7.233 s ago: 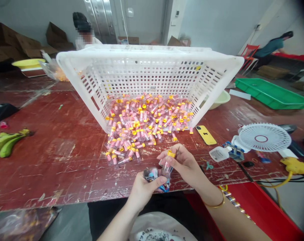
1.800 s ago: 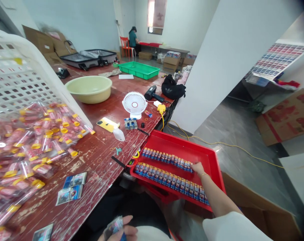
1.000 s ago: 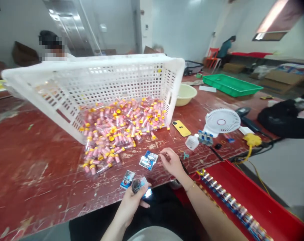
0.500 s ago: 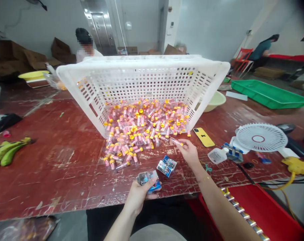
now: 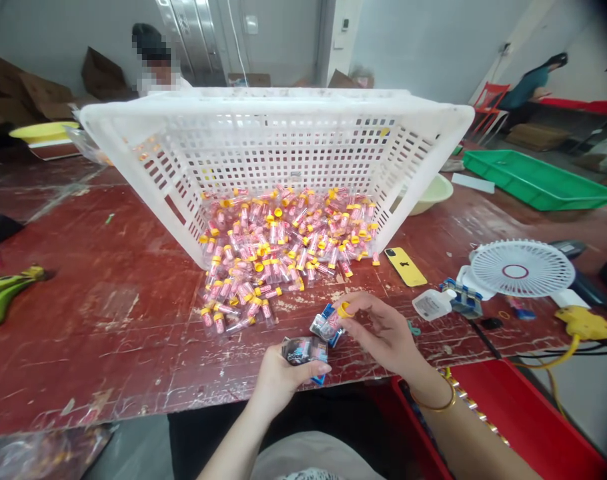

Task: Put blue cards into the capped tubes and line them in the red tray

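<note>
My left hand [image 5: 283, 373] is closed around a stack of small printed cards [image 5: 303, 351], its thumb lying across the top one. Just to the right, my right hand [image 5: 383, 330] pinches a clear tube with a yellow cap [image 5: 343, 310], with pink printing along its body. That tube hangs over a small blue and silver pack [image 5: 321, 320] on the table, partly covering it. Many similar yellow-capped tubes [image 5: 263, 253] lie heaped inside a white plastic basket [image 5: 278, 100], tipped on its side, and spill from its mouth toward me.
Right of the basket lie a yellow phone [image 5: 405, 267], a white bottle [image 5: 432, 305], a white fan [image 5: 521, 269] and a green tray [image 5: 538, 180]. Bananas [image 5: 8, 293] lie at the left. A red bin [image 5: 533, 420] stands below the table edge. Two people sit farther back.
My right hand has brought a tube from the heap's edge back toward my left hand, over the blue pack. The card stack has shifted slightly right and up. The view has tilted a little.
</note>
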{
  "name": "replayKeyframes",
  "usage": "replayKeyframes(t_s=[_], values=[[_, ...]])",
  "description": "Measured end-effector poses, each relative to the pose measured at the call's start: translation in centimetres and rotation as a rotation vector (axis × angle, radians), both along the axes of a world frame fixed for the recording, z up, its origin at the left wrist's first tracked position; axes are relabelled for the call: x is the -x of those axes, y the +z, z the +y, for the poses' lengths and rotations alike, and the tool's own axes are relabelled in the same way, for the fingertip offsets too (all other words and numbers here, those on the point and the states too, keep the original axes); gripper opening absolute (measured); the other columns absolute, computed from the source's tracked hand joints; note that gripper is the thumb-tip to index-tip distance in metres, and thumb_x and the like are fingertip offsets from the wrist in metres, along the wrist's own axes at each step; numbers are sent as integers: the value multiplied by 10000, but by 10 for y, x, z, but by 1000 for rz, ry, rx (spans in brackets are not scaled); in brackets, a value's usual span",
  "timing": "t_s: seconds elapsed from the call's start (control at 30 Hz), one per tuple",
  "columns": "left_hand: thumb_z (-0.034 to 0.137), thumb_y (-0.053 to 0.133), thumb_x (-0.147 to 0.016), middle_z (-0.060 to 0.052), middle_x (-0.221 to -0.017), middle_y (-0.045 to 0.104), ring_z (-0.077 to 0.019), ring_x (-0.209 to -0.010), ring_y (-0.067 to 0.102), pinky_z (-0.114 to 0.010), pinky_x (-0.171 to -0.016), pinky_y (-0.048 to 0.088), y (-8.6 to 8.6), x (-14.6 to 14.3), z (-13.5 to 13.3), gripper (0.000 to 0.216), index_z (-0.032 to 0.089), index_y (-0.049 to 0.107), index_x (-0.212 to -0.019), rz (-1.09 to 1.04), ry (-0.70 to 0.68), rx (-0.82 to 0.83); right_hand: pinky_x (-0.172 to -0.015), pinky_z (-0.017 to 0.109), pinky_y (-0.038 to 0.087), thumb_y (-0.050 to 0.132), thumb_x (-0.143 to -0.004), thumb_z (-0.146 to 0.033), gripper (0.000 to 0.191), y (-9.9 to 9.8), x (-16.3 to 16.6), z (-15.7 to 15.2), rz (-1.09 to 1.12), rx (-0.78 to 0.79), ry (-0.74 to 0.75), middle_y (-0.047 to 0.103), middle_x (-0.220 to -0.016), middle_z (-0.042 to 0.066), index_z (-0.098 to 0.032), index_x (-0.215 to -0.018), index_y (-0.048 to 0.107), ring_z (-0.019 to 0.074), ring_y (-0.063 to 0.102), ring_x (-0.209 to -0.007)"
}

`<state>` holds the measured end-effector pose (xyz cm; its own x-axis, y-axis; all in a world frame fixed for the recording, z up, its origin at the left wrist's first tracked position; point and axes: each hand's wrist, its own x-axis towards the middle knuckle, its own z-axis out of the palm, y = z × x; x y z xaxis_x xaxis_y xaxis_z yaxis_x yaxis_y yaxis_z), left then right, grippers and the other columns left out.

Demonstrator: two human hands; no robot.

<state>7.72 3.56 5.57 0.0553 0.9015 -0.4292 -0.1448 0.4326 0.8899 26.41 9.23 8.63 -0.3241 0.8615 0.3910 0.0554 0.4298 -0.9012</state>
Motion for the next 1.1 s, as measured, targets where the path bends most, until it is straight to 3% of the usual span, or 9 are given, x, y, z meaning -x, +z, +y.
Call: replayKeyframes(t_s=[0.1, 0.23, 0.37, 0.47, 0.53, 0.6, 0.7, 0.87, 1.1], values=[[283, 855, -513, 25, -554, 614, -124, -515, 521, -227, -527, 434, 2, 3, 1, 263, 137, 669, -630, 33, -41, -93, -838, 370, 501, 614, -852, -193, 83, 12, 1, 1, -117, -106, 43, 643, -963, 63, -228, -918, 577, 195, 609, -946], [296, 842, -539, 38, -530, 580, -122, -517, 503, -225, -529, 417, 0, 6, 3, 258, 146, 641, -602, 75, -92, -124, -838, 362, 493, 635, -836, -208, 50, 18, 5, 3, -174, -85, 98, 658, -940, 63, -216, -875, 604, 189, 611, -924], [336, 850, -527, 24, -549, 614, -145, -538, 560, -242, -542, 457, -1, 3, 2, 287, 149, 655, -625, 11, -119, -67, -740, 325, 512, 648, -828, -312, 128, 2, 9, 9, -88, 215, 180, 664, -810, 40, -191, -820, 609, 162, 628, -765], [404, 817, -594, -54, -698, 712, -205, -655, 664, -281, -601, 508, -2, -4, 0, 359, 131, 702, -797, -163, -66, 72, -724, 314, 520, 660, -805, -395, 224, -22, 12, 7, 16, 461, 151, 669, -807, 35, -181, -821, 597, 154, 635, -735], [417, 806, -619, -99, -787, 733, -224, -704, 689, -298, -606, 532, -2, -11, 0, 419, 119, 697, -893, -298, 0, 180, -754, 318, 522, 657, -802, -414, 248, -36, 15, -4, 70, 514, 151, 656, -853, 36, -187, -860, 576, 157, 635, -784], [393, 821, -611, -115, -809, 736, -219, -706, 693, -294, -607, 545, -3, -18, 3, 425, 104, 695, -895, -397, 67, 237, -787, 325, 523, 754, -711, -386, 405, -43, 18, -20, 73, 493, 207, 628, -951, 40, -209, -996, 526, 172, 624, -864], [374, 829, -611, -121, -795, 737, -209, -690, 692, -277, -597, 549, -2, -25, 6, 414, 93, 699, -887, -469, 112, 280, -758, 314, 536, 875, -526, -243, 853, -45, 22, -42, 4, 449, 216, 562, -1090, 61, -260, -1202, 355, 190, 607, -916], [342, 834, -610, -113, -759, 736, -194, -676, 688, -233, -577, 521, 3, -25, 0, 390, 91, 710, -883, -424, 23, 218, -522, 199, 460, 724, -667, -126, 621, -43, 24, -51, -37, 434, 30, 524, -1012, 26, -274, -1117, 324, 84, 537, -661], [304, 829, -622, -74, -714, 721, -135, -611, 642, -228, -614, 512, 8, -27, -8, 328, 109, 714, -859, -417, 55, 165, -451, 159, 368, 664, -628, -32, 617, -42, 28, -54, 5, 404, 39, 486, -953, -4, -285, -1061, 304, 47, 455, -585]])
